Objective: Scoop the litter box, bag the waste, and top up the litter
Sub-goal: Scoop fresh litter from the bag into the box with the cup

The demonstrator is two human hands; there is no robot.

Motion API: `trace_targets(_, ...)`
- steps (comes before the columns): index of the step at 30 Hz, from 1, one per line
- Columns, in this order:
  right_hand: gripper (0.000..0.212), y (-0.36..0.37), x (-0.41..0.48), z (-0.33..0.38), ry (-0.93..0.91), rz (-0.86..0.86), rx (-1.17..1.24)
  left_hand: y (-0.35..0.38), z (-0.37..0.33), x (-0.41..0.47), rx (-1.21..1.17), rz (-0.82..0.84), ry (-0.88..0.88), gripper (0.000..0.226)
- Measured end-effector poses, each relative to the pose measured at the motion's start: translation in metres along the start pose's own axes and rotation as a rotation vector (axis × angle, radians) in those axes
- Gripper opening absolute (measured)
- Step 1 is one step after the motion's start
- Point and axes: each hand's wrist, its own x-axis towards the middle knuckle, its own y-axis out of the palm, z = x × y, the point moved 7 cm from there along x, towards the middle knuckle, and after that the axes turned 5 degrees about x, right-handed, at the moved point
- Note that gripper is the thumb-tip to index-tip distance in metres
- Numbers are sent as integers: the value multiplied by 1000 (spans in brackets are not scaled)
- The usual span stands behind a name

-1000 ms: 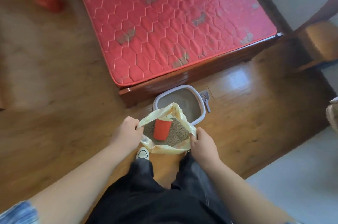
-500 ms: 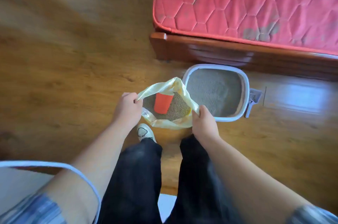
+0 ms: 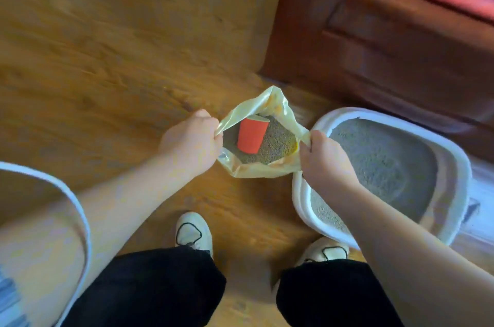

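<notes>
Holding the bag: left grip (image 3: pixel 191 143) has its fingers curled tight round the left lip of the yellow bag (image 3: pixel 256 104). The right grip (image 3: pixel 324 163) is bunched on the right lip the same way, so the mouth gapes wide open.
Inside the bag: brownish litter pellets (image 3: pixel 278 145), with an orange-red cup (image 3: pixel 251 137) lying tilted on top of them.
Bag spot: over the wooden floor (image 3: pixel 107 59), just left of the litter box (image 3: pixel 355 112). Honestly can't tell if it's resting on the boards.
Box: white rim, grey litter (image 3: pixel 387 166) inside, sitting on the floor near the dark wood bed frame (image 3: pixel 347 32).
Feet: pale shoes (image 3: pixel 193 231) planted on the floor, nearer the camera than the bag and box.
</notes>
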Motion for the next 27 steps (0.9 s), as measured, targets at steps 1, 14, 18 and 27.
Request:
trace_targets(1, 22, 7, 15, -3, -24, -8, -55, 10, 2, 13, 23, 1, 12, 36)
trace_targets(14, 26, 15, 62, 40, -153, -225, -175, 78, -20, 75, 257, 294, -104, 29)
trace_targets(18, 4, 45, 46, 76, -137, -21, 116, 84, 10, 65, 175, 360, -148, 34)
trace_targets(27, 45, 132, 76, 24, 260, 207, 148, 33, 2, 18, 104, 97, 16, 29)
